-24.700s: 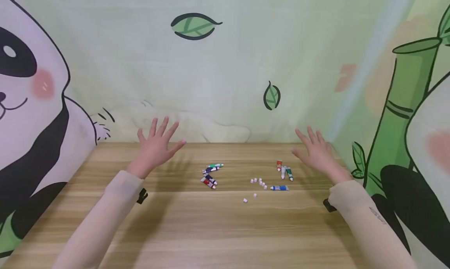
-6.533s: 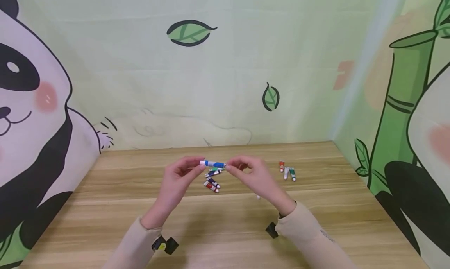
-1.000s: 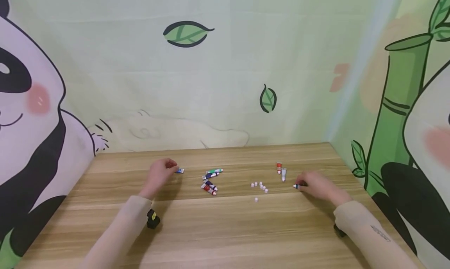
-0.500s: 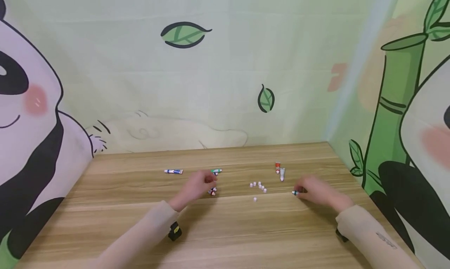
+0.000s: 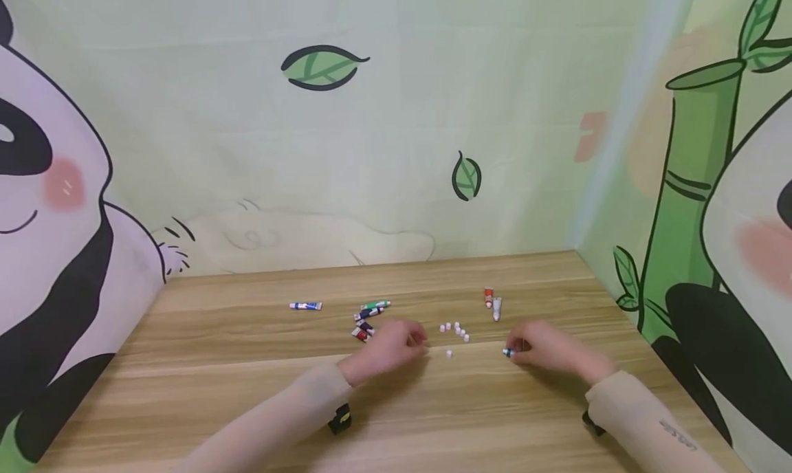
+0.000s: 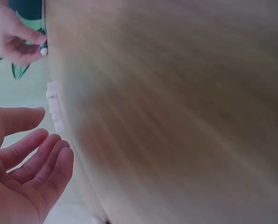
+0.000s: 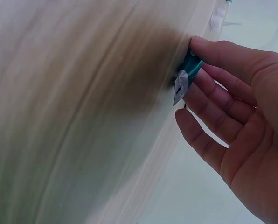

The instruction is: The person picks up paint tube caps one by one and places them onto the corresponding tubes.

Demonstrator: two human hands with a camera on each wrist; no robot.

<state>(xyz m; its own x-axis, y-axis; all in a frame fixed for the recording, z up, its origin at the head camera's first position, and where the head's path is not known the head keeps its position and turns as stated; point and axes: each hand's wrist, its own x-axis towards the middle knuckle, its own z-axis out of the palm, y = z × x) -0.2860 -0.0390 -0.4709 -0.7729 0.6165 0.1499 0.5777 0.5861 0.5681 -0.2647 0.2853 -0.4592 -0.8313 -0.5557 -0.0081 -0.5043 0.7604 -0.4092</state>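
My right hand (image 5: 547, 349) pinches a small green paint tube (image 7: 191, 66) between thumb and fingers, low over the table. Its white capped end (image 6: 44, 49) shows in the left wrist view. Near the table's middle is my left hand (image 5: 390, 349), its fingers loosely bent and nothing between them, as the left wrist view also shows. Just right of it lie several small white caps (image 5: 458, 326), with one cap (image 5: 449, 354) apart and nearer me. A blue paint tube (image 5: 306, 306) lies alone at the far left.
Behind my left hand lies a group of tubes: a green tube (image 5: 376, 305), dark blue tubes (image 5: 369, 314) and a partly hidden red tube (image 5: 360, 335). A red tube (image 5: 489, 298) and a whitish tube (image 5: 497, 310) lie at the back right. A printed cloth (image 5: 396, 150) hangs behind the table.
The blue tube went from the right side, through both hands, to the far left, where the left hand let go. That hand moved right; the right hand took the green tube and brought it nearer.
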